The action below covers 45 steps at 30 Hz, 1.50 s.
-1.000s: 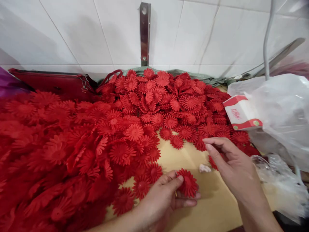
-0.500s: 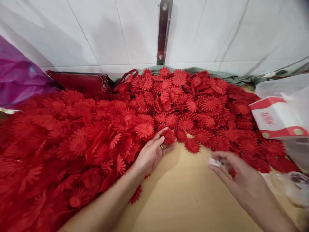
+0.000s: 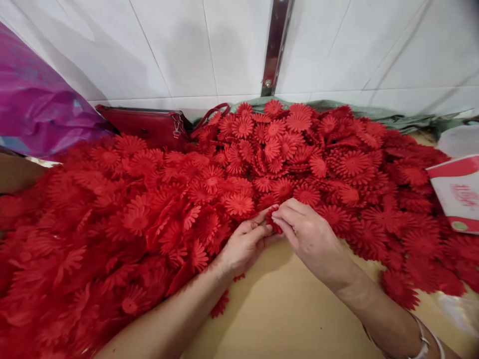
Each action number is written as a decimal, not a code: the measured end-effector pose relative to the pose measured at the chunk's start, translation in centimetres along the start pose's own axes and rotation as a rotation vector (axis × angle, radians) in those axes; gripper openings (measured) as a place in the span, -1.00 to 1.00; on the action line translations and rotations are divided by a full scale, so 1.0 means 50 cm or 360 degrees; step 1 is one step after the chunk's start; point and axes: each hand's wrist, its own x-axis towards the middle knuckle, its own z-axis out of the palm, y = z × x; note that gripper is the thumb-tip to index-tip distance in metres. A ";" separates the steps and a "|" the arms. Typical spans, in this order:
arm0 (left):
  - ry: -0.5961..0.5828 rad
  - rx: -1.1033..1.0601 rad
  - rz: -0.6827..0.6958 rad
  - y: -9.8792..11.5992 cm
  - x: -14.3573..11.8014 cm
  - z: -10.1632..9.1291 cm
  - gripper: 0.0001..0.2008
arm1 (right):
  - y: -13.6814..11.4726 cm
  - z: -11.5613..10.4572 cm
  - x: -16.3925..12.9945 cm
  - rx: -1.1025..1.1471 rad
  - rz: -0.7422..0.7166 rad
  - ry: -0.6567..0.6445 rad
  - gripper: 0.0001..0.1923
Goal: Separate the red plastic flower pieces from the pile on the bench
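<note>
A big heap of red plastic daisy flowers covers the tan tabletop from the left to the far right. My left hand and my right hand meet at the heap's front edge. Their fingertips pinch one small red flower between them, mostly hidden by the fingers. A ring shows on neither hand here; a bracelet sits on my right wrist.
A red handbag lies against the white tiled wall. A purple plastic bag is at the left. A white and red box sits at the right edge. A metal bracket runs up the wall.
My right hand has moved left from the bare tabletop to join my left hand at the heap's edge. Both now pinch one flower. The view has shifted left.
</note>
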 end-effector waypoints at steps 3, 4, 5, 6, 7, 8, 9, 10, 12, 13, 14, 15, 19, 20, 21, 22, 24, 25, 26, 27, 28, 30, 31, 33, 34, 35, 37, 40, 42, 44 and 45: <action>0.0006 0.0020 -0.0011 -0.001 0.000 0.000 -0.70 | 0.001 0.007 -0.006 -0.0071 -0.0076 0.0015 -0.74; 0.0007 0.0016 -0.0019 -0.001 0.000 0.000 -0.68 | 0.000 0.008 -0.007 -0.0084 -0.0080 0.0021 -0.74; 0.0013 0.0013 -0.0020 -0.001 0.000 0.001 -0.68 | -0.001 0.008 -0.007 -0.0071 -0.0070 0.0022 -0.74; 0.0021 0.0012 -0.0014 -0.001 -0.001 0.001 -0.70 | -0.001 0.007 -0.006 -0.0021 -0.0047 0.0026 -0.74; 0.0032 0.0013 -0.0004 -0.001 -0.001 0.002 -0.72 | 0.001 0.006 -0.004 0.0069 -0.0016 0.0043 -0.75; 0.0043 0.0017 0.0009 -0.001 -0.001 0.003 -0.75 | 0.003 0.002 -0.002 0.0191 0.0026 0.0071 -0.77; 0.0053 0.0018 0.0021 0.000 -0.001 0.004 -0.78 | 0.007 -0.003 -0.001 0.0329 0.0080 0.0110 -0.79; 0.0060 0.0016 0.0033 0.000 -0.001 0.005 -0.82 | 0.012 -0.010 0.001 0.0468 0.0147 0.0160 -0.83; 0.0066 0.0008 0.0046 -0.001 -0.002 0.005 -0.89 | 0.023 -0.026 0.002 0.0722 0.0305 0.0281 -0.89; 0.0067 0.0007 0.0045 -0.001 -0.002 0.005 -0.92 | 0.028 -0.033 0.002 0.0821 0.0383 0.0347 -0.89; 0.0068 0.0010 0.0043 -0.001 -0.002 0.005 -0.93 | 0.032 -0.041 0.001 0.0889 0.0447 0.0410 -0.87; 0.0071 0.0013 0.0037 -0.001 -0.002 0.004 -0.93 | 0.034 -0.046 0.000 0.0919 0.0485 0.0459 -0.86; 0.0045 -0.0001 0.0024 -0.001 -0.001 0.005 -0.82 | 0.020 -0.043 -0.004 0.0733 0.0330 0.0334 -0.90; 0.0033 -0.0010 0.0028 -0.001 0.000 0.005 -0.81 | 0.013 -0.038 -0.004 0.0658 0.0237 0.0237 -0.89; 0.0022 -0.0016 0.0034 -0.001 0.000 0.005 -0.80 | 0.007 -0.032 -0.004 0.0588 0.0150 0.0147 -0.86; 0.0016 -0.0019 0.0044 -0.001 0.001 0.005 -0.81 | 0.002 -0.027 -0.004 0.0525 0.0084 0.0082 -0.83; 0.0024 -0.0018 0.0055 -0.003 0.002 0.004 -0.84 | -0.002 -0.023 -0.004 0.0461 0.0023 0.0059 -0.80; 0.0038 -0.0013 0.0062 -0.004 0.002 0.002 -0.86 | 0.000 -0.024 -0.004 0.0457 0.0038 0.0112 -0.81; 0.0056 -0.0006 0.0067 -0.006 0.002 0.001 -0.87 | 0.005 -0.026 -0.003 0.0466 0.0075 0.0192 -0.83; 0.0078 0.0003 0.0068 -0.007 0.003 -0.001 -0.87 | 0.012 -0.029 -0.003 0.0481 0.0130 0.0286 -0.86; 0.0099 0.0018 0.0070 -0.009 0.003 -0.002 -0.85 | 0.021 -0.032 -0.003 0.0495 0.0203 0.0386 -0.88; 0.0111 0.0097 0.0102 -0.012 0.002 -0.003 -0.77 | 0.041 -0.030 -0.002 0.0567 0.0366 0.0528 -0.88; 0.0105 0.0169 0.0130 -0.013 0.001 -0.002 -0.72 | 0.050 -0.027 -0.002 0.0651 0.0442 0.0548 -0.86; 0.0101 0.0365 0.0197 -0.013 -0.003 0.001 -0.63 | 0.065 -0.016 0.000 0.0882 0.0549 0.0486 -0.81; 0.0120 0.0474 0.0226 -0.013 -0.006 0.003 -0.59 | 0.069 -0.010 0.001 0.0993 0.0574 0.0440 -0.79; 0.0160 0.0581 0.0248 -0.012 -0.008 0.004 -0.56 | 0.072 -0.006 0.002 0.1086 0.0584 0.0400 -0.78; 0.0271 0.0749 0.0287 -0.011 -0.012 0.005 -0.53 | 0.071 -0.003 0.005 0.1192 0.0587 0.0380 -0.77; 0.0394 0.0857 0.0365 -0.011 -0.013 0.002 -0.56 | 0.065 -0.007 0.006 0.1219 0.0617 0.0365 -0.72; 0.0410 0.0859 0.0418 -0.011 -0.013 0.000 -0.60 | 0.063 -0.010 0.006 0.1273 0.0635 0.0264 -0.66; 0.0393 0.0855 0.0445 -0.010 -0.012 0.001 -0.63 | 0.063 -0.010 0.006 0.1367 0.0624 0.0138 -0.62; 0.0384 0.0850 0.0448 -0.010 -0.012 0.002 -0.63 | 0.063 -0.009 0.006 0.1405 0.0605 0.0108 -0.62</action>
